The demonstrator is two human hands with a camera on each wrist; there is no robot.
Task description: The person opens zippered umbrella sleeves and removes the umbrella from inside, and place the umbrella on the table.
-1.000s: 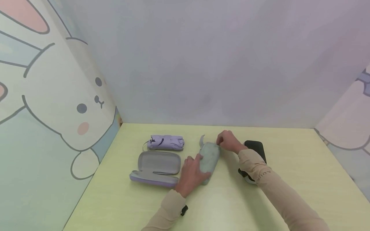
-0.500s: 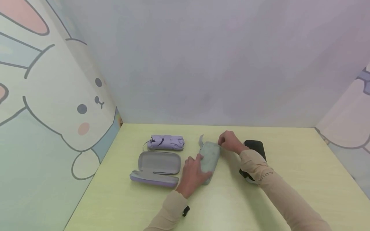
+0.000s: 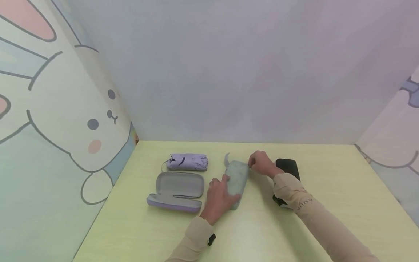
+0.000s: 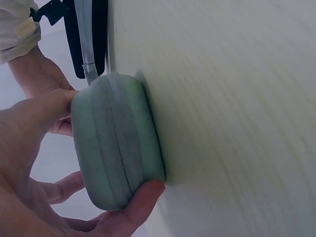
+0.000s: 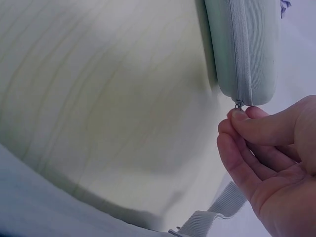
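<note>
A pale green zip case (image 3: 238, 174) lies on the table with a grey zip band round its side. My left hand (image 3: 218, 200) grips its near part, thumb on one side and fingers on the other; in the left wrist view the case (image 4: 116, 143) stands out between them. At the far corner my right hand (image 3: 262, 163) has its thumb and forefinger together. The right wrist view has those fingertips pinching the small zipper pull (image 5: 238, 105) at the case's end, and the zip looks closed along the visible side. A light strap (image 3: 226, 160) sticks out at the far left corner.
To the left an open glasses case (image 3: 180, 183) with grey lining and purple shell lies on the table, a folded purple umbrella (image 3: 188, 162) behind it. A black object (image 3: 288, 168) at the right is partly hidden under my right forearm. A wall stands behind the table.
My right hand has shifted very slightly to the right and nearer at the case's far corner. The left hand keeps its grip, and the case stays nearly where it was.
</note>
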